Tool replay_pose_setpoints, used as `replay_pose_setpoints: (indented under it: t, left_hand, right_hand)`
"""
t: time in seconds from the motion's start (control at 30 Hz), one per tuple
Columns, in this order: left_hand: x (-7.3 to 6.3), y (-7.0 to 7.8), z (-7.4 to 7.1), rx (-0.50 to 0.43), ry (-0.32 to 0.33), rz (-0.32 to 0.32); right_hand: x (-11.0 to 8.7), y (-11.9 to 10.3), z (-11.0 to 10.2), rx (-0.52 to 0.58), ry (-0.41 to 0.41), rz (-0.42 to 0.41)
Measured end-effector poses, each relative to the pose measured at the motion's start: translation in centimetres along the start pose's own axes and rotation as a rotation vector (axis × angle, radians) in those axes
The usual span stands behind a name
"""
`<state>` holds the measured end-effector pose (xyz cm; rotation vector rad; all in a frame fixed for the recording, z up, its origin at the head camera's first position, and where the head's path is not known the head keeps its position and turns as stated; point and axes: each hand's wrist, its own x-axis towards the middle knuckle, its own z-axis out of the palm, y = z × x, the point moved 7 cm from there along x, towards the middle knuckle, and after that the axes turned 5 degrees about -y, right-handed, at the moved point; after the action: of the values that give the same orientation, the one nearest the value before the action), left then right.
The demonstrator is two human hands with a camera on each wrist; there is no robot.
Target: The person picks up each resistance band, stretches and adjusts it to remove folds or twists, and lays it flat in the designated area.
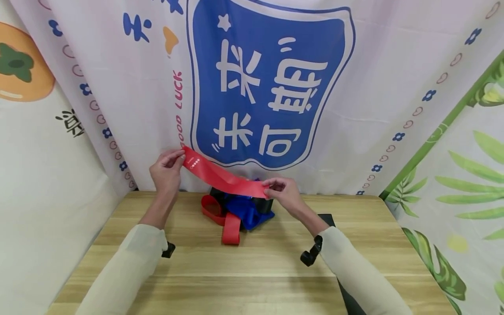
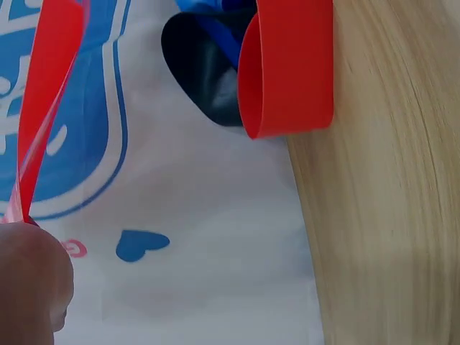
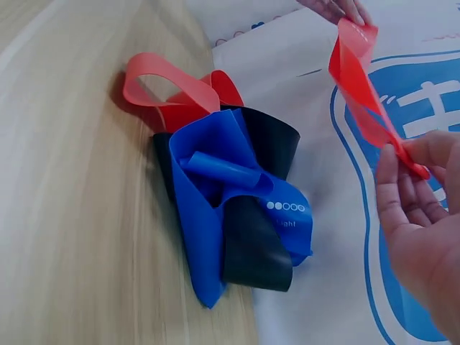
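Observation:
A red resistance loop band (image 1: pixel 216 175) with small white print is stretched out in the air between both hands. At its left end, my left hand (image 1: pixel 166 171) pinches it between thumb and fingers. My right hand (image 1: pixel 287 195) pinches the other end, which sits lower. Below the held band, at the table's back edge, lies a loose heap of more bands. In the right wrist view the heap shows a crumpled blue band (image 3: pixel 198 215) with white print, a black band (image 3: pixel 255 251) folded through it, and another red band (image 3: pixel 172 75) standing in loops.
The wooden table (image 1: pixel 220 280) ends at a printed curtain (image 1: pixel 366 57) hanging right behind the heap. A flat black object (image 1: pixel 346 295) lies on the table, partly under my right forearm. Small black devices (image 1: pixel 311 254) are strapped to both wrists.

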<state>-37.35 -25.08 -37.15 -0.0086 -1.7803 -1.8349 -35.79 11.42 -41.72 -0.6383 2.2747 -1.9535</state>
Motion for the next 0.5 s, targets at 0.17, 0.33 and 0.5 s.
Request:
replay_pose_setpoints:
  t: [0.17, 0.33, 0.5]
  left_hand:
    - [-0.4, -0.1, 1.9, 0.030, -0.098, -0.008]
    - [-1.1, 0.0, 3.7, 0.055, -0.207, -0.025]
    - [-1.9, -0.2, 5.3, 0.121, -0.307, -0.041]
  right_hand:
    - [-1.8, 0.0, 0.0, -0.025, -0.110, 0.082]
    - [-3.7, 0.1, -0.2, -0.026, -0.190, 0.129]
    - [-5.6, 0.6, -0.6, -0.022, -0.242, 0.177]
